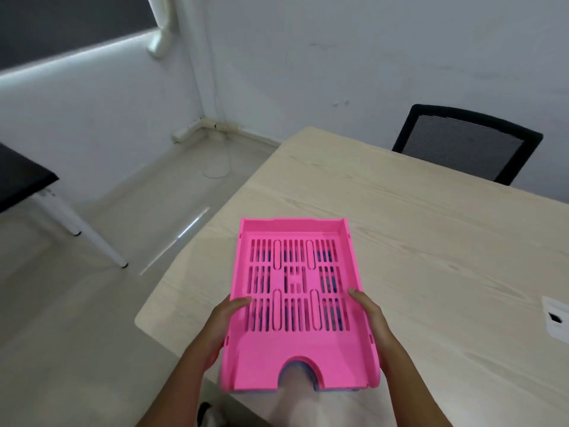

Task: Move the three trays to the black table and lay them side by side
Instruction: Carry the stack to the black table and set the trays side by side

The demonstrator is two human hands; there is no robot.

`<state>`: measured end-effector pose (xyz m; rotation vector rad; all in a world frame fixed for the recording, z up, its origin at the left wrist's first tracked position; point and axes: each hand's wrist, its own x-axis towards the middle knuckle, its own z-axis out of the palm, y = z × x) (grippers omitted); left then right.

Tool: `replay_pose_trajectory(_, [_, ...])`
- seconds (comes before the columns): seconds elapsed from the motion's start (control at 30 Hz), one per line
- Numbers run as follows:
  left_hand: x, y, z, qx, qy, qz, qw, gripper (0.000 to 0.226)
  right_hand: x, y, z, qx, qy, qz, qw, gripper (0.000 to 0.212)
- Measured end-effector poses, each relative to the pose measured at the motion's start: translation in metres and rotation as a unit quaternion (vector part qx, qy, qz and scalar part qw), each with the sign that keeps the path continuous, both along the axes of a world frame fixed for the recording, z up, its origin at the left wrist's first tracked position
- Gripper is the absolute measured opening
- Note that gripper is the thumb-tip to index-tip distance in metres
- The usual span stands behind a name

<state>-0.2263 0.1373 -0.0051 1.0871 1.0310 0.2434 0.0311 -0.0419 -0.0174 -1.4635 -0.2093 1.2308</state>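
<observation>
Pale wood-grain laminate covers the large desk (400, 229), which is cut off by the right and lower edges of the view. A black mesh-backed chair (465, 143) is seen at its far side, only the backrest showing. At the far left a corner of the black table (21, 180) is visible on white legs, well apart from the desk, most of it lying out of frame. A white plate with a dark opening (555, 318) is set into the desk at the right edge; what it is cannot be made out.

Near the desk's front left corner a pink tray (295, 303) with a slotted floor is gripped on both long sides. Nothing is held inside it. A blue-purple edge (335, 390) is glimpsed beneath its near end and through the slots, so at least one more tray is stacked under it; how many cannot be told. No writing can be read anywhere.

The left hand (224, 322) is clamped on the left wall, thumb laid over the rim, its fingers hidden beneath. The right hand (369, 315) is clamped likewise on the right wall.
</observation>
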Motion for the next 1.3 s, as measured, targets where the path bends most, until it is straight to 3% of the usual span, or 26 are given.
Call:
replay_pose_trajectory(0.47, [-0.171,0.087,-0.004,0.02,-0.013,0.178,0.984,0.049,-0.131,0.172,0.009,0.01,0.004,0.149,0.989,0.045])
replay_pose_trajectory(0.57, [-0.22,0.113,-0.005,0.023,-0.009,0.215,0.976,0.042,-0.171,0.222,0.013,0.02,0.004,0.198,0.98,0.044])
replay_pose_trajectory(1.07, [-0.423,0.181,-0.018,-0.03,-0.023,0.447,0.894,0.034,-0.376,0.432,0.004,0.009,-0.049,0.404,0.914,0.046])
replay_pose_trajectory(1.17, [-0.463,0.221,-0.013,-0.006,-0.033,0.473,0.88,0.039,-0.42,0.49,0.008,0.022,-0.042,0.428,0.903,0.049])
replay_pose_trajectory(1.3, [-0.521,0.3,0.0,0.028,-0.045,0.505,0.862,0.043,-0.483,0.585,0.023,0.047,-0.012,0.453,0.89,0.037])
